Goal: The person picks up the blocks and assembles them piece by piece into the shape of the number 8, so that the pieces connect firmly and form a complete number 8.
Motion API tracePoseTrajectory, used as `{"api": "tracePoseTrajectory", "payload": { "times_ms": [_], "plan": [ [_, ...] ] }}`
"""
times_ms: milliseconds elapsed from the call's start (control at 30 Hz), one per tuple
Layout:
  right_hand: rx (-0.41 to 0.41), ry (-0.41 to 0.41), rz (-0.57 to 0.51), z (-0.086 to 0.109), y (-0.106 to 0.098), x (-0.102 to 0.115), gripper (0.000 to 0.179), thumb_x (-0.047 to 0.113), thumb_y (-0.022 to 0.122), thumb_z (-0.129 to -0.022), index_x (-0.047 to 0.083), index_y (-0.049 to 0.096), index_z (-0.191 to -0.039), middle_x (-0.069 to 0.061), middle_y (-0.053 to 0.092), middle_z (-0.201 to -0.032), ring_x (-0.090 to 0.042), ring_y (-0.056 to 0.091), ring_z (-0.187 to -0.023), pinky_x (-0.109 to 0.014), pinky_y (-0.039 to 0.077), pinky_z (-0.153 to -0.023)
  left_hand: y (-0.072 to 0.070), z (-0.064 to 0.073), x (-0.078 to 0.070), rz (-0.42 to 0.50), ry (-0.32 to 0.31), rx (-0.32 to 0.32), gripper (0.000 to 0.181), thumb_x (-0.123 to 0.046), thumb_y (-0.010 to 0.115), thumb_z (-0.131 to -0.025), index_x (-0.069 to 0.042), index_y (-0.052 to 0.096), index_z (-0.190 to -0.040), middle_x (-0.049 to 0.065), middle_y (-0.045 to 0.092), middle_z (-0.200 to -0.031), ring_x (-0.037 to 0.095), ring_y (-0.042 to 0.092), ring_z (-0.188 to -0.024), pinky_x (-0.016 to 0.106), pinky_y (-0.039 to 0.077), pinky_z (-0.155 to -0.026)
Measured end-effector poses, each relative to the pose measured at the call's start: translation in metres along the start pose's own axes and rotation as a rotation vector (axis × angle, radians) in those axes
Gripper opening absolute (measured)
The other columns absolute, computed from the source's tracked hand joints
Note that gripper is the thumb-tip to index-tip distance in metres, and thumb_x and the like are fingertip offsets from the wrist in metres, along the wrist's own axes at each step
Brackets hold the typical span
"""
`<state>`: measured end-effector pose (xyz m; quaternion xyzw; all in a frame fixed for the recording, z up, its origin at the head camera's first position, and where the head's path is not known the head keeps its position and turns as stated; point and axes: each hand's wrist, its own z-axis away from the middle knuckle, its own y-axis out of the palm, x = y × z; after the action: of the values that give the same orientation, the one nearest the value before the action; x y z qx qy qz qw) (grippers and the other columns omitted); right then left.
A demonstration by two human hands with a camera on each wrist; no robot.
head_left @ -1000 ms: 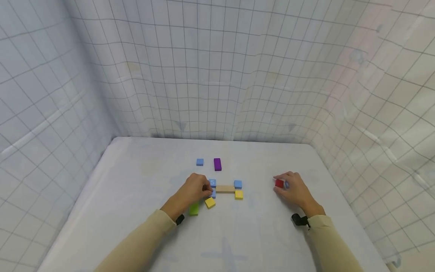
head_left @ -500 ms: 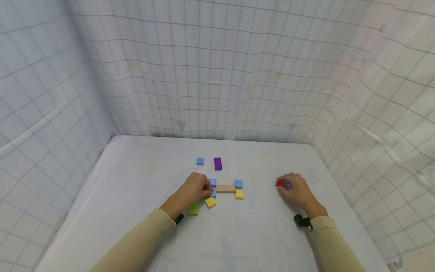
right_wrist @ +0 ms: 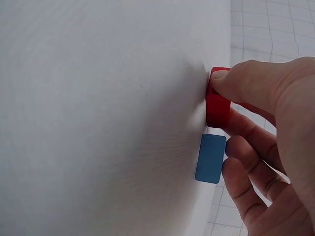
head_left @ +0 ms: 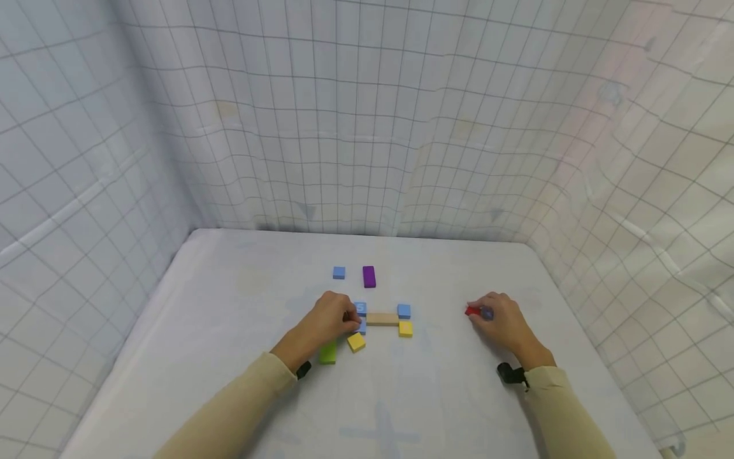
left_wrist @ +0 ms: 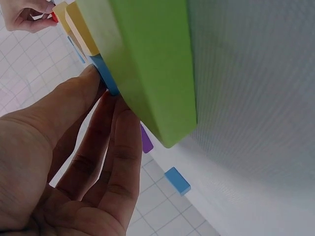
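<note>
My left hand [head_left: 332, 315] is low at the left end of a small row of blocks, pinching a blue block [left_wrist: 104, 76] between thumb and fingertips. Another blue block marked 5 [head_left: 360, 308] lies just behind it. A long green block [left_wrist: 155, 64] lies beside that hand, with a tilted yellow block [head_left: 357, 342] near it. On the right, my right hand [head_left: 500, 319] pinches a red block [right_wrist: 218, 101], its thumb on the near side. A separate blue block [right_wrist: 211, 158] lies right by the red one, close to the other fingertips.
A plain wooden block [head_left: 382, 319] runs from the left blue blocks to a blue block [head_left: 404, 311] and a yellow block [head_left: 406, 329]. Farther back lie a purple block [head_left: 369, 276] and a blue block [head_left: 339, 273]. Gridded curtains [head_left: 367, 140] surround the white table [head_left: 241, 280].
My right thumb and fingers have closed in on the red block, which now shows less between them. My left hand stays in place at the blue block.
</note>
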<state>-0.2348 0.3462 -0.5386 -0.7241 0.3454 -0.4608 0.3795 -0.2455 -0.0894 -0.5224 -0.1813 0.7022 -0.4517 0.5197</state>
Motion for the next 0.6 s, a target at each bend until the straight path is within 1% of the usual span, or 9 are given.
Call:
{"api": "tracePoseTrajectory", "payload": {
  "times_ms": [100, 167, 200, 233, 367, 400, 433, 467, 600],
  "plan": [
    [-0.007, -0.021, -0.017, 0.001, 0.000, -0.002, 0.023, 0.004, 0.094, -0.094, 0.004, 0.091, -0.118, -0.014, 0.085, -0.112, -0.032, 0.070, -0.099, -0.045, 0.058, -0.086, 0.013, -0.009, 0.020, -0.006, 0.029, -0.004, 0.007, -0.011, 0.095, -0.099, -0.011, 0.089, -0.094, 0.001, 0.082, -0.093, 0.014, 0.064, -0.083, 0.029, 0.061, -0.076],
    [-0.011, -0.030, -0.030, 0.001, 0.001, -0.002, 0.023, 0.005, 0.093, -0.094, 0.004, 0.091, -0.116, -0.014, 0.085, -0.111, -0.032, 0.070, -0.099, -0.048, 0.059, -0.087, 0.018, -0.012, 0.025, -0.009, 0.026, 0.002, 0.007, -0.012, 0.095, -0.099, -0.012, 0.090, -0.094, 0.001, 0.082, -0.093, 0.014, 0.064, -0.083, 0.028, 0.061, -0.076],
    [-0.027, -0.041, -0.046, 0.002, 0.003, -0.006, 0.022, 0.009, 0.093, -0.095, 0.005, 0.092, -0.117, -0.013, 0.084, -0.110, -0.030, 0.069, -0.099, -0.045, 0.058, -0.086, 0.018, -0.012, 0.026, -0.002, 0.021, 0.006, 0.007, -0.011, 0.095, -0.099, -0.012, 0.090, -0.094, 0.001, 0.082, -0.093, 0.015, 0.065, -0.083, 0.029, 0.062, -0.077],
    [-0.027, -0.044, -0.053, 0.002, 0.003, -0.006, 0.021, 0.010, 0.093, -0.095, 0.006, 0.092, -0.116, -0.012, 0.084, -0.110, -0.030, 0.068, -0.098, -0.046, 0.058, -0.087, 0.019, -0.012, 0.026, -0.005, 0.025, 0.000, 0.007, -0.012, 0.095, -0.099, -0.012, 0.090, -0.094, 0.001, 0.082, -0.093, 0.015, 0.065, -0.084, 0.029, 0.062, -0.077],
    [-0.016, -0.034, -0.048, 0.004, 0.003, -0.002, 0.019, 0.012, 0.091, -0.097, 0.007, 0.092, -0.116, -0.012, 0.083, -0.111, -0.032, 0.067, -0.101, -0.050, 0.058, -0.088, 0.004, -0.004, 0.006, 0.006, 0.012, -0.002, 0.008, -0.008, 0.095, -0.097, -0.009, 0.089, -0.092, 0.002, 0.082, -0.092, 0.015, 0.065, -0.083, 0.030, 0.063, -0.079],
    [-0.013, -0.030, -0.044, 0.004, 0.003, -0.001, 0.017, 0.012, 0.090, -0.098, 0.007, 0.092, -0.115, -0.012, 0.082, -0.112, -0.032, 0.068, -0.102, -0.052, 0.059, -0.089, 0.006, -0.004, 0.011, 0.006, 0.042, -0.015, 0.009, -0.012, 0.096, -0.098, -0.010, 0.089, -0.093, 0.001, 0.082, -0.092, 0.013, 0.065, -0.084, 0.028, 0.063, -0.079],
    [0.006, -0.018, -0.030, 0.004, 0.001, 0.005, 0.016, 0.009, 0.090, -0.098, 0.006, 0.092, -0.113, -0.013, 0.083, -0.113, -0.034, 0.068, -0.103, -0.056, 0.058, -0.090, 0.004, -0.002, 0.008, 0.003, 0.045, -0.018, 0.009, -0.012, 0.096, -0.098, -0.010, 0.089, -0.092, 0.001, 0.082, -0.092, 0.013, 0.065, -0.084, 0.028, 0.062, -0.079],
    [0.010, -0.013, -0.028, 0.004, 0.002, 0.006, 0.014, 0.009, 0.089, -0.099, 0.007, 0.092, -0.113, -0.012, 0.083, -0.113, -0.034, 0.068, -0.104, -0.056, 0.059, -0.091, -0.002, 0.000, 0.000, 0.013, 0.024, -0.008, 0.010, -0.012, 0.095, -0.098, -0.010, 0.089, -0.092, 0.000, 0.082, -0.092, 0.012, 0.065, -0.084, 0.028, 0.063, -0.079],
    [0.014, -0.006, -0.017, 0.005, 0.005, 0.008, 0.012, 0.007, 0.091, -0.100, 0.009, 0.092, -0.111, -0.009, 0.083, -0.113, -0.031, 0.070, -0.104, -0.050, 0.059, -0.090, -0.004, 0.004, -0.008, 0.017, -0.018, 0.003, 0.009, -0.011, 0.094, -0.099, -0.010, 0.089, -0.092, 0.000, 0.082, -0.093, 0.012, 0.065, -0.085, 0.030, 0.064, -0.082]
  ]
}}
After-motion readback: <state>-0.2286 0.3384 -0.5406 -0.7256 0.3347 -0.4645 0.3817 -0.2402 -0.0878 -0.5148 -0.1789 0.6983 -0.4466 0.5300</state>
